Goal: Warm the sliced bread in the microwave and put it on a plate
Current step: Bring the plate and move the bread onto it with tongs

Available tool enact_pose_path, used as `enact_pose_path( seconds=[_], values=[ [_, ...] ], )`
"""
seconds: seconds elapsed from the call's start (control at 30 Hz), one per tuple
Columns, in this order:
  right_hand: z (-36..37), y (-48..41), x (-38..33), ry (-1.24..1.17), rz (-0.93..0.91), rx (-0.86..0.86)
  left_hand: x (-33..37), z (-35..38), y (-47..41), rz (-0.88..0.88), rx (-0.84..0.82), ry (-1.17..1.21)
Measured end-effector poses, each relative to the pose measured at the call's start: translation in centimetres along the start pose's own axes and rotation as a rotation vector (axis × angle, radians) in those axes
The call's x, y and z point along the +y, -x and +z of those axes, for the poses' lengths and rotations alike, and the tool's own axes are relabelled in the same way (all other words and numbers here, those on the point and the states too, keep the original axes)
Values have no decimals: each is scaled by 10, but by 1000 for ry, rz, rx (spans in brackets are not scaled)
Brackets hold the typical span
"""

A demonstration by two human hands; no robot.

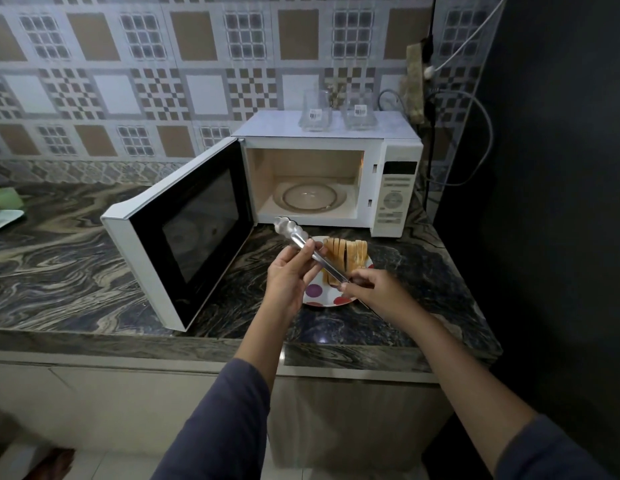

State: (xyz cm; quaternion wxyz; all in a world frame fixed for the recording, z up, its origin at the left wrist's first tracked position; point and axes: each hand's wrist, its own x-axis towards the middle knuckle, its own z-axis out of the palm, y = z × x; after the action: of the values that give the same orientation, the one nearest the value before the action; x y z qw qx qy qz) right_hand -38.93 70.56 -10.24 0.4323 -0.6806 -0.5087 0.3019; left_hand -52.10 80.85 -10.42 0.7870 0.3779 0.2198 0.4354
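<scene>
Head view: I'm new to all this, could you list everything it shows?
microwave: one, white, door open, back of counter
turntable: one, clear, inside microwave
glasses: two, clear, on top of microwave
plate: one, white with coloured dots, on counter before microwave
bread: one sliced batch, tan, on plate
tongs: one, silver, above plate
counter: one, dark marbled, across the view
cables: a few, white and grey, right wall
left grip: one hand, holds tongs at the middle
right grip: one hand, pinches tongs' near end
</scene>
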Motion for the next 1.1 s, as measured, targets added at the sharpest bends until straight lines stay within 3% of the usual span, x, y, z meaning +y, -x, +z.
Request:
enact_pose_path(
  seconds=[0.27, 0.43, 0.63, 0.73, 0.9, 1.1],
  values=[
    [31, -38, -2, -52, 107, -134, 14, -26, -23, -20, -15, -232],
    [52, -64, -8, -121, 101, -82, 27, -45, -57, -43, -32, -329],
    [73, -104, 6, -122, 242, -38, 26, -72, -100, 27, 114, -557],
    [82, -120, 20, 31, 371, -3, 9, -105, -101, 99, 214, -975],
    [97, -145, 39, 255, 520, 79, -31, -164, -111, 11, 113, -1524],
    [111, -164, 44, 375, 601, 163, -45, -174, -107, 87, 85, -1784]
  ],
)
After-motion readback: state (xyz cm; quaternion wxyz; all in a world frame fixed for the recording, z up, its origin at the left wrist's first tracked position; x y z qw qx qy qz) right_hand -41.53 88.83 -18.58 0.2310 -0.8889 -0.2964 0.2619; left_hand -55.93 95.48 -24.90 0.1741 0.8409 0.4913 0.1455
